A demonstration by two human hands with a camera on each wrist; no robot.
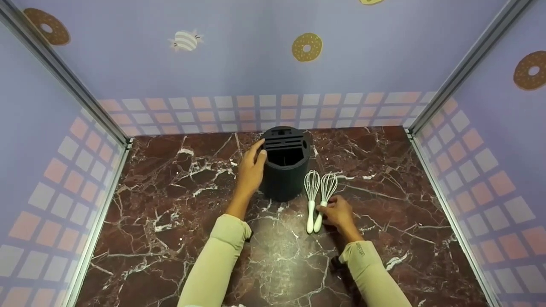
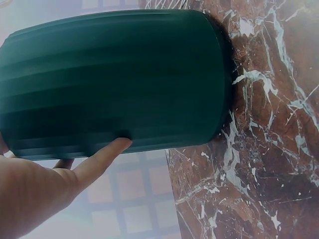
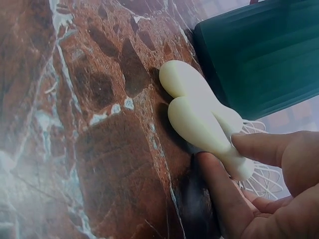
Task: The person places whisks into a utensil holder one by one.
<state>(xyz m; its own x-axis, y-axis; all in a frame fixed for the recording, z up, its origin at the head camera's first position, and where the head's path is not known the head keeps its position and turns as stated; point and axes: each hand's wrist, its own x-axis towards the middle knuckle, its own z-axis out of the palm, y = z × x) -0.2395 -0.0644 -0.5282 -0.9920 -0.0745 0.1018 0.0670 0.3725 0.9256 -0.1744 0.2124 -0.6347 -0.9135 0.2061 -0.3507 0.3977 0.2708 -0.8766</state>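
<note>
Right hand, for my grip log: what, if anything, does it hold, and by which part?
The right whisk, pinched by its handle, near the wires.

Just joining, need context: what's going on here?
A person has both hands on things. The left hand rests against the side of a dark green holder standing upright on the marbled surface. The right hand pinches the right whisk by its handle; the left whisk is beside it. Both whisks are outside the holder. Can't tell whether the pinched one is lifted.
</note>
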